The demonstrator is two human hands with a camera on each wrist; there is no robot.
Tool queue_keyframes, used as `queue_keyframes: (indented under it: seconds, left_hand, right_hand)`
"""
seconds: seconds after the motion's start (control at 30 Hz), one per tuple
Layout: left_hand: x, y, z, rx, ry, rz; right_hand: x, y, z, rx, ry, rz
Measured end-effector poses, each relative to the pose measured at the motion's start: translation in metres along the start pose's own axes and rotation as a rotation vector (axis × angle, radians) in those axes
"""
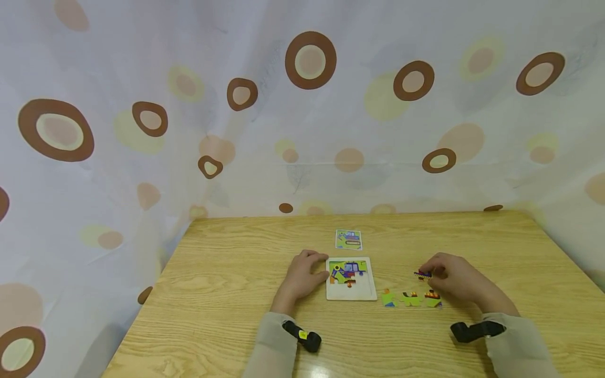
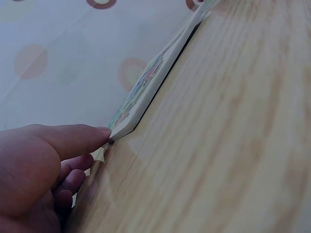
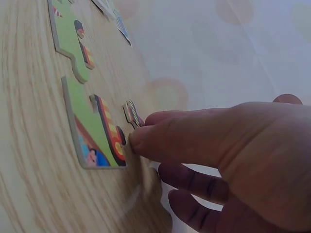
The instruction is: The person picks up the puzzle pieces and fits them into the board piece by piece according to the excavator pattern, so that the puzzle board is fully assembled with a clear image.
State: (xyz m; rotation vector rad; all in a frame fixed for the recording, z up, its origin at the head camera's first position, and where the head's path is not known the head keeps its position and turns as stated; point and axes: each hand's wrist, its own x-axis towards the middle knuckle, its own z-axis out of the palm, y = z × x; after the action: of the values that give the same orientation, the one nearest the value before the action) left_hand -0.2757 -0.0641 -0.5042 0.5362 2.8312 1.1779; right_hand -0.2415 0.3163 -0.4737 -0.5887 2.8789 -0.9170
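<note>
A white puzzle tray (image 1: 352, 293) lies on the table, its picture of a blue digger partly filled with pieces. My left hand (image 1: 302, 275) rests at the tray's left side; in the left wrist view the straight thumb (image 2: 82, 140) touches its edge. To the right, my right hand (image 1: 456, 278) pinches a small puzzle piece (image 1: 422, 274) between thumb and fingers, at or just above the table; its exact height I cannot tell. In the right wrist view the fingertips hide most of that piece (image 3: 130, 114). Below it lies a green corner piece (image 3: 87, 128) with a red and yellow pattern.
Between tray and right hand lie more loose pieces, a green one with a blue corner (image 1: 388, 298) and a green one with black and yellow (image 1: 411, 299). Behind the tray is a small picture card (image 1: 348, 239). A patterned curtain (image 1: 350, 131) hangs behind the wooden table (image 1: 236, 262).
</note>
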Motion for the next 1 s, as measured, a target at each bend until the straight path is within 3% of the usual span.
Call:
queue_keyframes:
  seconds: [0.3,0.57,1.0]
  left_hand:
    - [0.000,-0.002,0.001,-0.001,0.002,0.021]
    - [0.001,-0.002,0.001,-0.006,0.004,0.023]
    - [0.002,-0.002,0.001,0.000,0.000,0.015]
  right_hand:
    - [-0.002,-0.009,-0.003,0.082,-0.006,0.045]
    - [0.005,-0.019,-0.003,0.018,0.074,-0.058]
    - [0.013,-0.046,-0.002,0.014,0.051,-0.095]
